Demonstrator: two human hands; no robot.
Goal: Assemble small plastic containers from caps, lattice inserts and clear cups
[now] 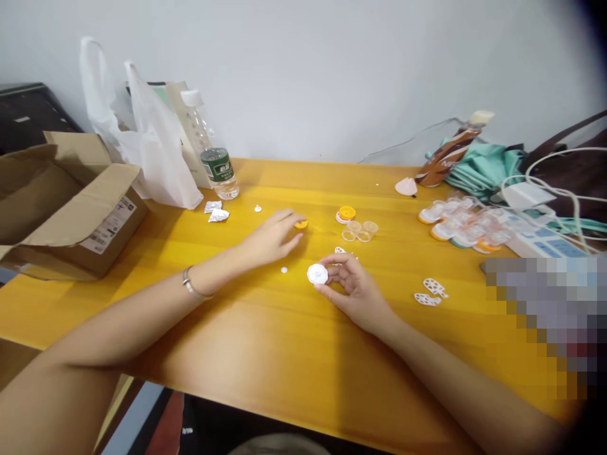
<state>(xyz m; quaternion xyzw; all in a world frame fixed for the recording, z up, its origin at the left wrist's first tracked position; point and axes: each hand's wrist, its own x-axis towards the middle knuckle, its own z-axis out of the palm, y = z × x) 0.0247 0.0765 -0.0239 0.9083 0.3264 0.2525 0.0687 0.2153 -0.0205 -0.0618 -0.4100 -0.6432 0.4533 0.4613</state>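
My left hand [272, 238] reaches forward over the yellow table [265, 341], its fingertips pinched on a small orange plastic piece [301, 224]. My right hand [353, 287] rests on the table and holds a round white plastic disc [317, 273] between thumb and fingers. Just behind it lies a white cut-out piece [340, 250]. A tiny white dot-like part [284, 270] sits on the table between my hands. A bracelet is on my left wrist.
An open cardboard box [61, 208], a white plastic bag [152, 145] and a water bottle [213, 151] stand at the back left. Orange and clear round parts [355, 224], a pile of clear cases [462, 227], white cut-outs [430, 292], a power strip [540, 240] and cables lie to the right.
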